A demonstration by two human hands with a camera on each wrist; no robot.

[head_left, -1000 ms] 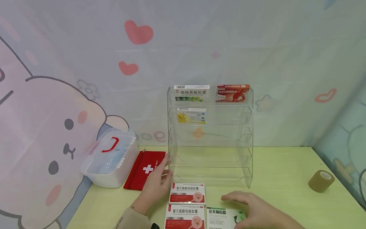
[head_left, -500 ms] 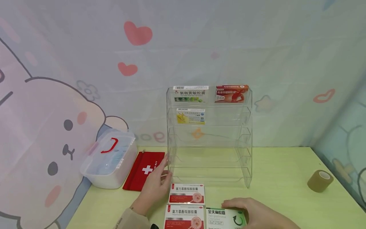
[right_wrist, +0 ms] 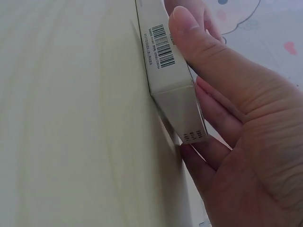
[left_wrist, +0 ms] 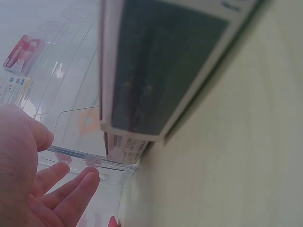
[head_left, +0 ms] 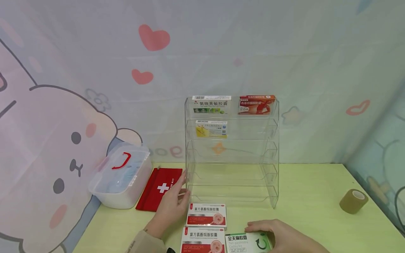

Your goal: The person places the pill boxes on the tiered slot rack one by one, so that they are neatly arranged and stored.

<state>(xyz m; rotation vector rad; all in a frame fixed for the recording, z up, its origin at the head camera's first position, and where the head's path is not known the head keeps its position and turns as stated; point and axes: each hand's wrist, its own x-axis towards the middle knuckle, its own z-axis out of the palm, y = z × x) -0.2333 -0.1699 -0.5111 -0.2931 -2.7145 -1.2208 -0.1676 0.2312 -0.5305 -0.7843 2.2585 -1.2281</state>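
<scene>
My left hand [head_left: 172, 203] holds the left side of a clear acrylic display rack [head_left: 232, 163]; in the left wrist view its thumb and fingers lie on either side of the clear edge [left_wrist: 90, 156]. With thumb and fingers my right hand [head_left: 281, 235] grips a white-and-green medicine box [head_left: 242, 242] at the front. In the right wrist view the thumb lies along the box's barcode side [right_wrist: 163, 52], fingertips at its lower edge. Left of that box lie two red-and-white medicine boxes, one [head_left: 206, 215] in front of the rack, the other [head_left: 203, 240] nearer me.
The rack's top tier bears a green-and-white box [head_left: 211, 105] and a red box [head_left: 257, 105]; a yellow-and-white box [head_left: 211, 129] stands one tier lower. A lidded plastic case [head_left: 121, 175] and a red first-aid pouch [head_left: 155, 196] sit left. A tan bandage roll [head_left: 353, 201] stands right.
My right hand has closed on the white-and-green box, which has shifted slightly left and towards me, up against the nearer red-and-white box. The left hand has stayed at the rack.
</scene>
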